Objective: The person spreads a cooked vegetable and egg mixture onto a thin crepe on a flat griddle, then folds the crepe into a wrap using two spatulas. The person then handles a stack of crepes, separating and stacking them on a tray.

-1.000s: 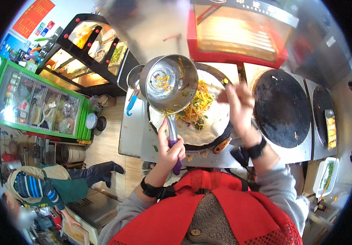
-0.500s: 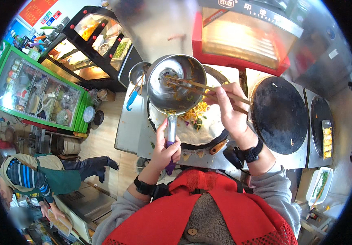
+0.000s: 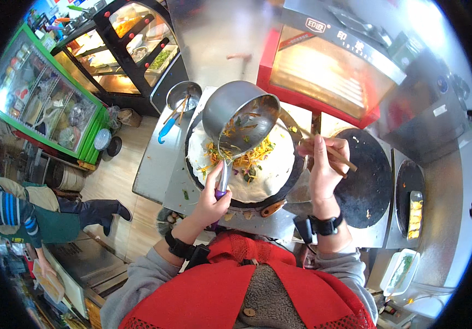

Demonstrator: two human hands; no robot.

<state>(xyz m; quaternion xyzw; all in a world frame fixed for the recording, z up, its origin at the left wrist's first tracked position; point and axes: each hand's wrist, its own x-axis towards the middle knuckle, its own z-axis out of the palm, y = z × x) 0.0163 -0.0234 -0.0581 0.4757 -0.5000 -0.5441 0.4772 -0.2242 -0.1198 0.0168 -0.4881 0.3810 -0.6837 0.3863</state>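
My left hand [image 3: 212, 196] is closed round the purple and metal handle of a saucepan [image 3: 216, 112]. The pan is tipped toward the right over a large white flatbread [image 3: 271, 181], with shreds of vegetable stuck to its inner wall. Orange and yellow shredded vegetables [image 3: 255, 157] with green and purple bits lie heaped on the flatbread, partly hidden by the pan. My right hand [image 3: 323, 164] grips wooden chopsticks [image 3: 339, 159], lifted right of the pan; their far ends are blurred. The flatbread lies on a round black griddle [image 3: 286, 193].
Further right are a second black griddle [image 3: 359, 189] and a tray of yellow rolls [image 3: 415, 215]. A red-framed warmer [image 3: 323, 68] stands behind. Left of the griddle are a metal bowl [image 3: 192, 90] and a blue-handled utensil [image 3: 167, 129]. A co-worker [image 3: 44, 219] holds a container at lower left.
The saucepan has tilted over to the right, so its dark outer side shows. My right hand has drawn the chopsticks out of the pan to the right. The whole view has shifted slightly.
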